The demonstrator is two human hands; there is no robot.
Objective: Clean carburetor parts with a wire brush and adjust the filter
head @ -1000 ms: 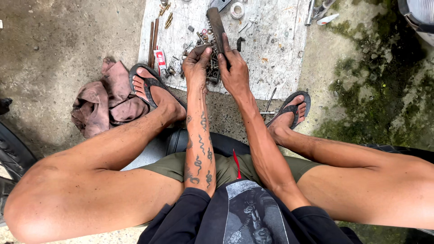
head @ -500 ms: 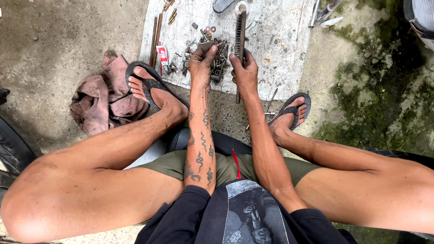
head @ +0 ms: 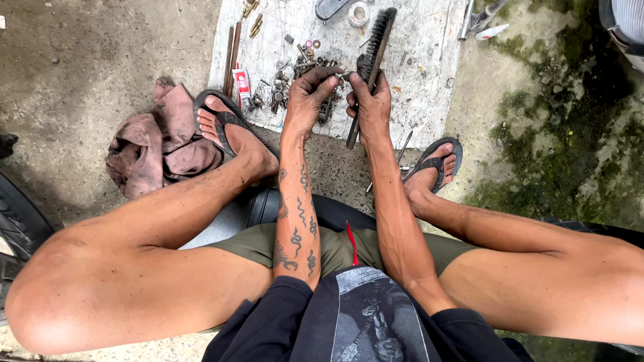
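Observation:
My right hand (head: 373, 106) grips a long-handled wire brush (head: 377, 41) upright, bristles facing left, above a white board (head: 429, 80). My left hand (head: 310, 94) pinches a small metal part (head: 343, 75) right beside the brush. Below both hands lies a pile of greasy bolts, washers and small parts (head: 288, 87) on the board. Both forearms reach forward between my bent knees.
A dirty pink rag (head: 157, 144) lies on the concrete at left by my sandalled left foot (head: 228, 131). Brown rods (head: 231, 57) lie on the board's left edge. A tape roll (head: 358, 13) and a metal tube (head: 467, 19) sit at the top. Mossy ground (head: 557, 134) spreads to the right.
The brush has been raised from a slanted position to upright, and my left hand has closed in beside it with the small part. The view has tilted slightly.

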